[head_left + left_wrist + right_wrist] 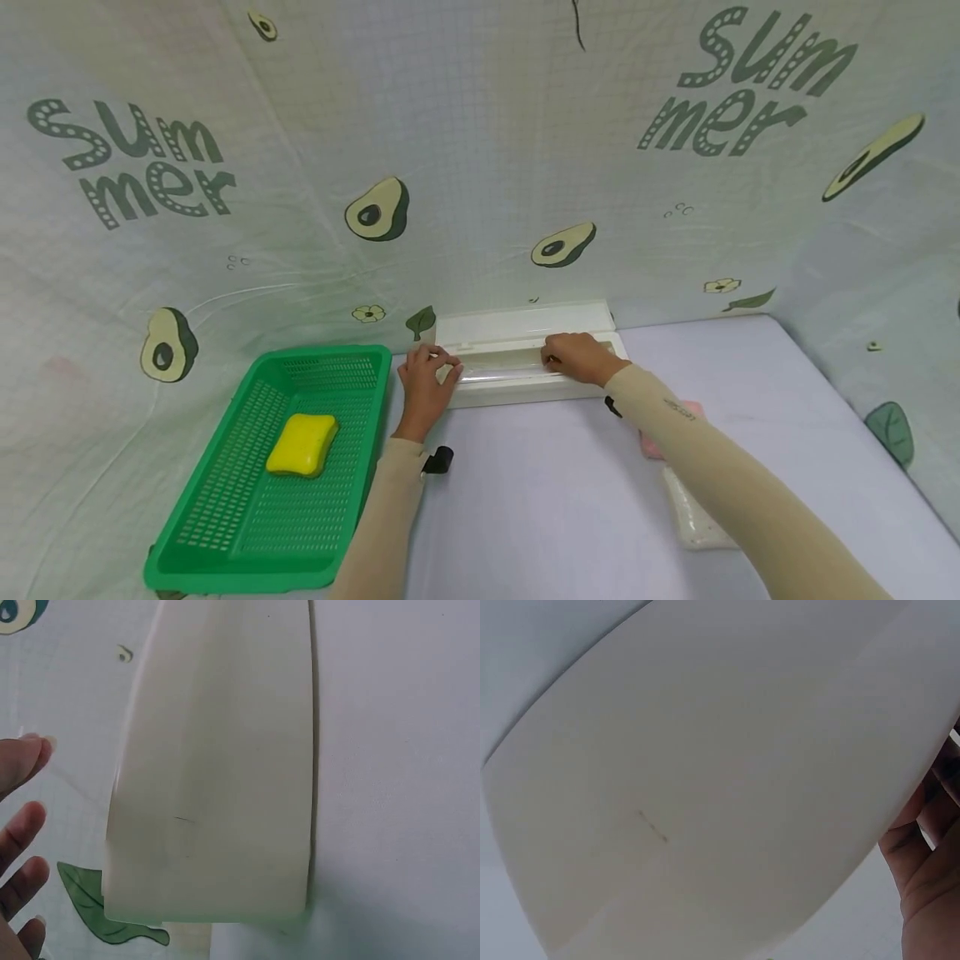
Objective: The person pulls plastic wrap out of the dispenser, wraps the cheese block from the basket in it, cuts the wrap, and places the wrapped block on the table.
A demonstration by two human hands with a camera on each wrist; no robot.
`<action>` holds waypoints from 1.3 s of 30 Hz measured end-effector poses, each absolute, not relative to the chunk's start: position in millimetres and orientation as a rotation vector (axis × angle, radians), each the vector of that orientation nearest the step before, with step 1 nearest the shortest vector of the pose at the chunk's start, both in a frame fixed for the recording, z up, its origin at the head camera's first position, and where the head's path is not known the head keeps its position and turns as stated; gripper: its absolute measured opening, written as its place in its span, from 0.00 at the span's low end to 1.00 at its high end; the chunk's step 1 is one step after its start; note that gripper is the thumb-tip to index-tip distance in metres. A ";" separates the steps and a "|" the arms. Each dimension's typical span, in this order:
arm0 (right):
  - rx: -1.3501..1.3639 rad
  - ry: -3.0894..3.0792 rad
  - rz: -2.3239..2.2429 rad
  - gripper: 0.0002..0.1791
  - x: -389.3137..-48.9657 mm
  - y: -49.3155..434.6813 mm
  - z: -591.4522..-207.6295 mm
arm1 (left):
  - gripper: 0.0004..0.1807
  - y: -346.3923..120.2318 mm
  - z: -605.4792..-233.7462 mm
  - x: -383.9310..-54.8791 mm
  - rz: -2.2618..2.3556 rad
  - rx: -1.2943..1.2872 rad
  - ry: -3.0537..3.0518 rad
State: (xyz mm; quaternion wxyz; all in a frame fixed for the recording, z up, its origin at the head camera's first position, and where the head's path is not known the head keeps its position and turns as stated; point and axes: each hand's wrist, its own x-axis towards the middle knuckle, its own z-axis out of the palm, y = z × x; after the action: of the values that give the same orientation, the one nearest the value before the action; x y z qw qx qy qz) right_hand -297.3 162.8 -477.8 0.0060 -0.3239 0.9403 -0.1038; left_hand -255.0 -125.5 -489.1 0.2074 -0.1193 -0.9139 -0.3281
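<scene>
A long white cling film dispenser (532, 392) lies against the back wall with its lid (525, 321) raised. Clear plastic film (498, 368) stretches along its opening. At the dispenser's left end, my left hand (426, 387) pinches the film's edge between thumb and fingertips. My right hand (581, 358) reaches over the right part with curled fingers, pinching the film. The left wrist view shows the dispenser's pale wall (217, 765) beside the left fingers (22, 832). In the right wrist view the wall (720, 765) hides most of the right hand (930, 877).
A green plastic basket (187, 533) stands at the left, with a yellow sponge-like block (302, 444) in it. Partly under my right forearm lie a pink item (649, 447) and a white packet (697, 521). A printed sheet (465, 150) hangs behind the table (525, 492).
</scene>
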 end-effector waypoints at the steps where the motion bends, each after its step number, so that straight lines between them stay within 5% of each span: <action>1: -1.008 2.953 -0.329 0.04 -296.8 163.4 -478.2 | 0.03 -125.6 -489.9 -254.4 -0.922 -0.324 -2.539; 16: -1.201 3.048 -0.329 0.02 -281.9 183.9 -475.0 | 0.03 -126.1 -496.1 -245.3 -1.064 -0.248 -2.435; 23: -1.302 3.003 -0.421 0.11 -273.4 196.2 -472.7 | 0.04 -126.1 -500.0 -241.3 -1.141 -0.269 -2.414; 39: -1.015 3.251 -0.393 0.04 -254.6 218.8 -479.8 | 0.05 -130.6 -505.6 -234.4 -1.124 -0.288 -2.406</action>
State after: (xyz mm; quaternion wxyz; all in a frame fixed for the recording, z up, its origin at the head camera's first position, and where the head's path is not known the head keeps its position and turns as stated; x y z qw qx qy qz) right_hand -254.6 218.8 -479.8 -0.1428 -0.2929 0.9386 -0.1133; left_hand -234.4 -130.6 -505.6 0.2329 -0.1050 -0.8759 -0.4092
